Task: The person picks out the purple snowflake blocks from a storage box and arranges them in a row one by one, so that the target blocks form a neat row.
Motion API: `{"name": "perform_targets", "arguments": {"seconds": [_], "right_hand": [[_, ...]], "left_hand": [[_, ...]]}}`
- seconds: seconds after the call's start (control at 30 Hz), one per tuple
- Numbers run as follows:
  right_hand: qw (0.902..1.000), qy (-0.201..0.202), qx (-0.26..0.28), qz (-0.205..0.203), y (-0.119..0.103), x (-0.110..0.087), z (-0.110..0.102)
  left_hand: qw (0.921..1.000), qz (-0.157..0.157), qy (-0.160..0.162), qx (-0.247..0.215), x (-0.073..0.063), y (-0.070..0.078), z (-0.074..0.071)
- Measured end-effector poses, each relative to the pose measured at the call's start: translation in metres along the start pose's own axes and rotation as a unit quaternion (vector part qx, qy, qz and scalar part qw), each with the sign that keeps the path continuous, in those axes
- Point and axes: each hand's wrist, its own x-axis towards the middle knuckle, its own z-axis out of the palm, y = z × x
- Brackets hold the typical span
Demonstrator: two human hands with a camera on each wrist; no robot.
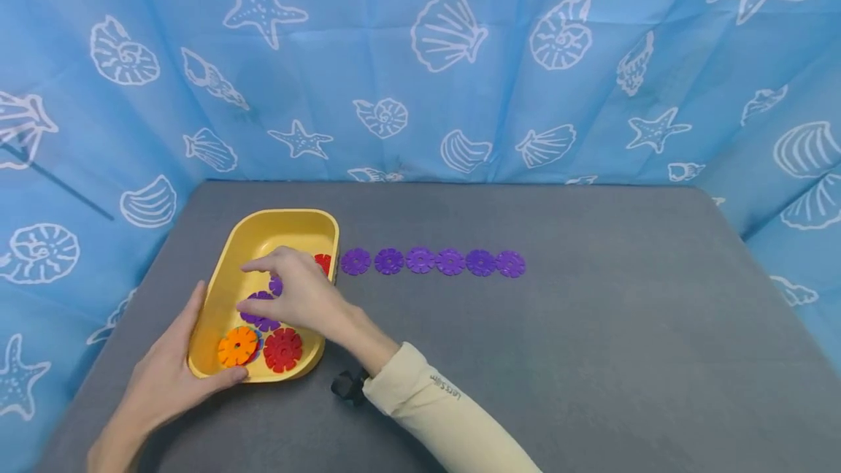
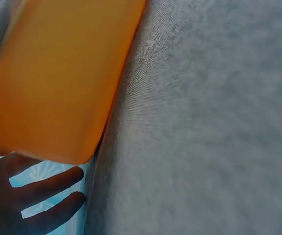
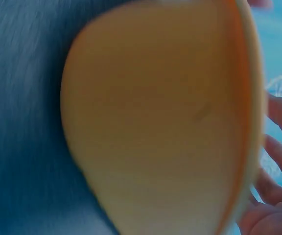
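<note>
My left hand (image 1: 167, 371) lies around the near left corner of a yellow plastic bin (image 1: 220, 279), thumb at the front rim and fingers along the side. In the left wrist view its fingers look straight and spread beside the bin wall (image 2: 67, 78). Over the bin, my right hand (image 1: 298, 294) has thumb and forefinger apart, with nothing visible between them. Purple notched discs (image 1: 266, 323) lie below it, partly hidden. An orange notched disc (image 1: 238, 347) and red ones (image 1: 283, 350) sit at the near end, with a blue edge showing beneath the orange.
Right of the bin, several purple notched discs (image 1: 450, 262) form a row on the grey tabletop (image 1: 591, 356). Another red disc (image 1: 323, 262) shows by the bin's right wall. A blue curtain (image 1: 368, 57) with white sea shapes hangs behind the table and at both sides.
</note>
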Motion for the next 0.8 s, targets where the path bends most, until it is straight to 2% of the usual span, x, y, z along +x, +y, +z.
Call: {"name": "perform_targets", "arguments": {"seconds": [0.27,0.4,0.5,0.63,0.73,0.8], "right_hand": [[0.9981,-0.028,-0.053,0.017,-0.003,0.009,0.032],[0.9947,-0.033,-0.085,0.046,0.001,0.011,0.041],[0.989,-0.036,-0.126,0.069,0.002,0.012,0.046],[0.9755,-0.053,-0.197,0.083,0.002,0.013,0.054],[0.9707,-0.061,-0.215,0.088,0.002,0.014,0.057],[0.9722,-0.064,-0.207,0.09,0.002,0.015,0.059]], "left_hand": [[0.9975,-0.03,-0.036,0.051,0.01,0.014,-0.004],[0.995,-0.043,-0.055,0.071,0.01,0.017,-0.004],[0.9943,-0.045,-0.057,0.077,0.01,0.018,-0.003],[0.995,-0.041,-0.052,0.074,0.011,0.02,-0.003],[0.9955,-0.041,-0.049,0.07,0.011,0.021,-0.003],[0.9955,-0.044,-0.05,0.067,0.01,0.02,-0.004]]}}
